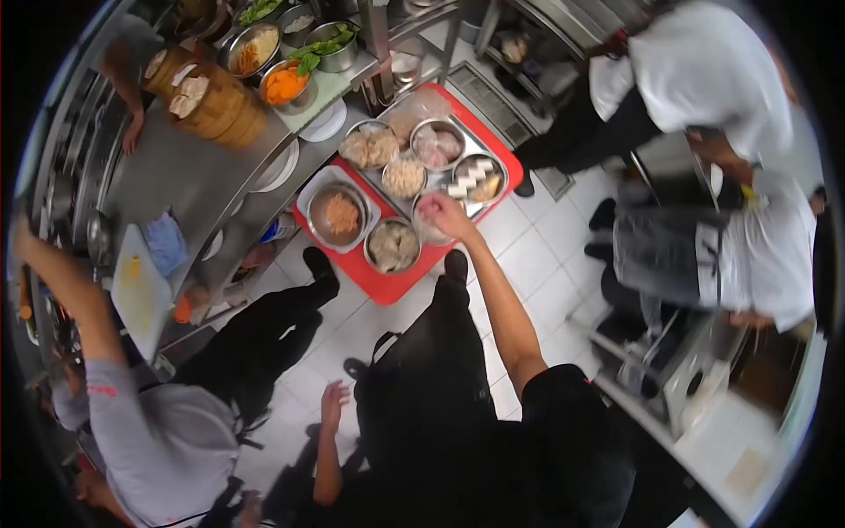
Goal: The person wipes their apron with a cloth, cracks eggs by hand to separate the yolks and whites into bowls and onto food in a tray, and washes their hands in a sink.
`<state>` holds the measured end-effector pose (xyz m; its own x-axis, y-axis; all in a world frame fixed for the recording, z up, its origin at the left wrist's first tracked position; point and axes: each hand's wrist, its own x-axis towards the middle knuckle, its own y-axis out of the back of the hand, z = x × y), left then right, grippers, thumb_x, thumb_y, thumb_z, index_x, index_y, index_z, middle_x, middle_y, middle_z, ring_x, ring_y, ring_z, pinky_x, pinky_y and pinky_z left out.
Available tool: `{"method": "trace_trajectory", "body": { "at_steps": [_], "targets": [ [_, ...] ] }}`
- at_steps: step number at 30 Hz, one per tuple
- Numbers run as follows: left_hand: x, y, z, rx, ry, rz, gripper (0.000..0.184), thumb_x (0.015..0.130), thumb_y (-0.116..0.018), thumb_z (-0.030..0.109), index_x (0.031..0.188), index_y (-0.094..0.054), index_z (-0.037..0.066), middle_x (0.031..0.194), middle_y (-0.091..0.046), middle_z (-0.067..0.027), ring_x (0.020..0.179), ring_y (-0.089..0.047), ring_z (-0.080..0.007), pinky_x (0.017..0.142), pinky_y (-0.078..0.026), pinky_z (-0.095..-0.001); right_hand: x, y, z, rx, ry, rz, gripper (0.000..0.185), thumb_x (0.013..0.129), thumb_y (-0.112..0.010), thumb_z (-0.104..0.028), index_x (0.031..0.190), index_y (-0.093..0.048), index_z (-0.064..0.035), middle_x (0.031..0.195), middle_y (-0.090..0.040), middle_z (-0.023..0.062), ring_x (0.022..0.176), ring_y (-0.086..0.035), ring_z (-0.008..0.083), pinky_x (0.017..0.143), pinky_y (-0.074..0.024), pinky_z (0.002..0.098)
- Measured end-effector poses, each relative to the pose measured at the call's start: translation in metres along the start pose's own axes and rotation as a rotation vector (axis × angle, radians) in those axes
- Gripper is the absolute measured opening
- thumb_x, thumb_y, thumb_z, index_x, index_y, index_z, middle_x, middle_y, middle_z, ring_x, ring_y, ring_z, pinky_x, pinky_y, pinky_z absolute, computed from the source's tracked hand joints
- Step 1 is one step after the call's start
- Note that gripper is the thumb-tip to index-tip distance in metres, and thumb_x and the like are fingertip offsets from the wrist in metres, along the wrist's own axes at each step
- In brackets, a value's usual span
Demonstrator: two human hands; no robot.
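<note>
A stretch of tiled floor [524, 251] is seen beneath and around the right hand [440, 217]. A steel counter [207, 180] is set well off to the left of that hand. Beyond the hand and to its right, a person in a white top [713, 70] is seen; another white-topped person [766, 251] is placed farther right. Nearer the wearer and to the left of the hand, a person in a grey shirt [180, 440] is seen with one arm stretched toward the counter.

Directly below the right hand, a red tray [387, 289] is laden with food. On the counter, far to the left of the hand, bamboo steamers [231, 123] are stacked, and a pale cutting board [141, 295] is placed nearer the wearer.

The nearest bowl [426, 233] is partly covered by the right hand; its contents cannot be made out. White blocks [464, 184] are held just right of the hand, grey-white pieces [393, 245] just left and nearer the wearer, and orange mince [341, 214] farther left.

The right fingers are bent over the nearest bowl; whether anything is gripped cannot be told. The left hand [334, 403], well below and left of the right, is held loosely unclosed.
</note>
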<state>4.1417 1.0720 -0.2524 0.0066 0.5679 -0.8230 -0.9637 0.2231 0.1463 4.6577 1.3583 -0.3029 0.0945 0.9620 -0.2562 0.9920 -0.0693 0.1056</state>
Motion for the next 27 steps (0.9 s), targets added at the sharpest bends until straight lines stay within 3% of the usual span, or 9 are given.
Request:
{"method": "trace_trajectory", "body": {
  "at_steps": [3,4,5,7,11,17,19,23,27],
  "targets": [
    [-0.015,-0.068,-0.032,0.114,0.068,0.195,0.039,0.102,-0.044,0.033,0.129,-0.056,0.007,0.111,-0.064,-0.0084,0.099,-0.06,-0.0163,0.084,-0.049,-0.0316,0.16,0.054,-0.006,-0.433,0.288,0.091,0.019,0.09,-0.056,-0.018,0.095,-0.068,-0.0045,0.085,-0.069,0.0189,0.078,-0.068,0.0323,0.072,-0.0524,0.0407],
    [-0.02,-0.089,-0.066,0.196,0.043,0.2,0.043,0.101,-0.045,0.033,0.131,-0.055,0.003,0.119,-0.062,-0.0126,0.114,-0.057,-0.0233,0.096,-0.046,-0.0359,0.197,0.065,-0.023,-0.514,0.283,0.169,0.02,0.089,-0.056,-0.019,0.095,-0.068,-0.0047,0.087,-0.069,0.0209,0.082,-0.067,0.0373,0.073,-0.0523,0.0437],
    [-0.022,-0.108,-0.132,0.166,0.02,0.219,0.046,0.102,-0.046,0.033,0.134,-0.053,0.002,0.125,-0.06,-0.0159,0.12,-0.054,-0.0255,0.101,-0.043,-0.036,0.257,0.08,0.0,-0.484,0.512,0.182,0.02,0.089,-0.056,-0.02,0.096,-0.068,-0.0057,0.088,-0.069,0.0206,0.085,-0.067,0.037,0.074,-0.052,0.0464],
    [-0.033,-0.167,-0.137,0.357,0.098,0.023,0.047,0.101,-0.048,0.033,0.136,-0.051,0.001,0.128,-0.058,-0.0172,0.124,-0.052,-0.0246,0.103,-0.042,-0.0352,0.344,0.09,0.005,-0.565,0.423,0.265,0.02,0.088,-0.058,-0.019,0.096,-0.068,-0.0037,0.088,-0.069,0.0198,0.086,-0.067,0.0367,0.076,-0.0524,0.0467],
    [-0.04,-0.27,-0.134,-0.149,0.328,0.265,0.043,0.103,-0.047,0.034,0.135,-0.051,0.006,0.114,-0.063,-0.0105,0.103,-0.059,-0.0193,0.09,-0.048,-0.0336,0.487,0.112,0.025,-1.075,0.749,0.183,0.028,0.08,-0.07,-0.019,0.103,-0.068,-0.0027,0.105,-0.066,0.022,0.093,-0.068,0.0317,0.082,-0.0547,0.0432],
    [-0.065,-0.36,-0.13,-0.342,0.436,0.344,0.03,0.101,-0.049,0.027,0.124,-0.059,0.01,0.101,-0.064,-0.0043,0.089,-0.062,-0.0142,0.077,-0.051,-0.0306,0.545,0.109,0.0,-1.339,0.633,-0.181,0.03,0.08,-0.07,-0.02,0.104,-0.067,-0.0029,0.104,-0.066,0.0206,0.092,-0.068,0.0306,0.08,-0.0546,0.0422],
    [-0.064,-0.368,-0.061,-0.504,0.656,0.34,0.028,0.101,-0.048,0.026,0.122,-0.06,0.012,0.095,-0.063,-0.0028,0.085,-0.061,-0.0124,0.074,-0.051,-0.0301,0.551,0.11,-0.003,-1.376,0.617,-0.222,0.03,0.08,-0.07,-0.021,0.104,-0.067,-0.003,0.104,-0.065,0.0201,0.091,-0.067,0.0302,0.079,-0.0545,0.0418],
    [-0.102,-0.398,-0.105,-0.555,0.663,0.33,0.028,0.102,-0.047,0.03,0.118,-0.061,0.013,0.09,-0.06,0.0027,0.07,-0.057,-0.0083,0.064,-0.047,-0.0235,0.55,0.108,-0.012,-1.412,0.583,-0.262,0.031,0.08,-0.071,-0.021,0.105,-0.066,-0.0032,0.103,-0.065,0.0191,0.09,-0.067,0.0295,0.077,-0.0544,0.0411],
    [-0.112,-0.413,-0.098,-0.663,0.666,0.357,0.029,0.102,-0.047,0.031,0.117,-0.061,0.01,0.089,-0.062,0.0005,0.074,-0.059,-0.0104,0.067,-0.05,-0.0252,0.553,0.107,-0.016,-1.435,0.571,-0.28,0.032,0.08,-0.071,-0.022,0.106,-0.066,-0.0034,0.102,-0.065,0.0182,0.089,-0.066,0.0288,0.075,-0.0543,0.0404]
  ]
}}
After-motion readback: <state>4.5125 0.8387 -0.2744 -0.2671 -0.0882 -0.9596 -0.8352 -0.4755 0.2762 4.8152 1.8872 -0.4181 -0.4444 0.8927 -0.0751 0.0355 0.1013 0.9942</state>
